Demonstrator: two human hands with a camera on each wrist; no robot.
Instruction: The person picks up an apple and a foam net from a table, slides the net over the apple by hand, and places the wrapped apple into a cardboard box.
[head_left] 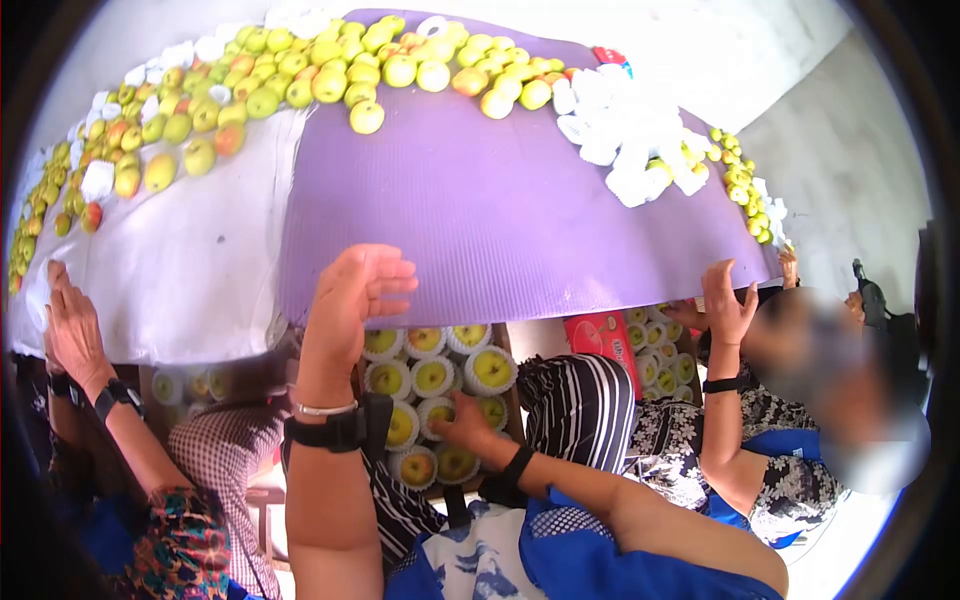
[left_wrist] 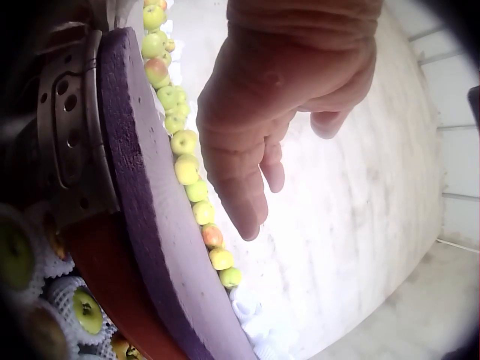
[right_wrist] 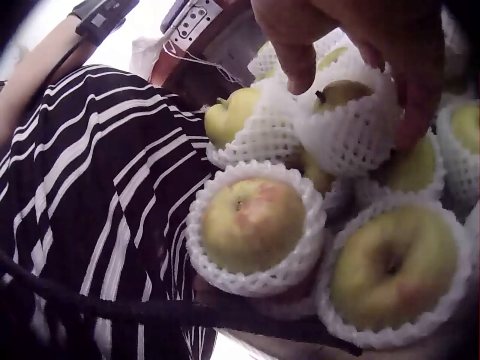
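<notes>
My left hand (head_left: 350,295) is raised in front of the purple mat's near edge, its fingers extended and holding nothing. In the left wrist view its fingers point downward, with a row of apples (left_wrist: 184,141) behind them. Below the table, my right hand (head_left: 467,425) is in a box among yellow-green apples in white foam nets. Seen from the right wrist, its thumb and fingers stand on either side of one netted apple (right_wrist: 349,124), which sits tilted among the others. Two more netted apples (right_wrist: 255,225) lie nearer that camera, stems up.
A purple mat (head_left: 420,210) and a white cloth (head_left: 210,240) cover the table. Loose apples (head_left: 330,85) are heaped along its far side, beside a pile of white foam nets (head_left: 625,125). People sit at both sides, and a red box (head_left: 600,340) of netted apples stands right.
</notes>
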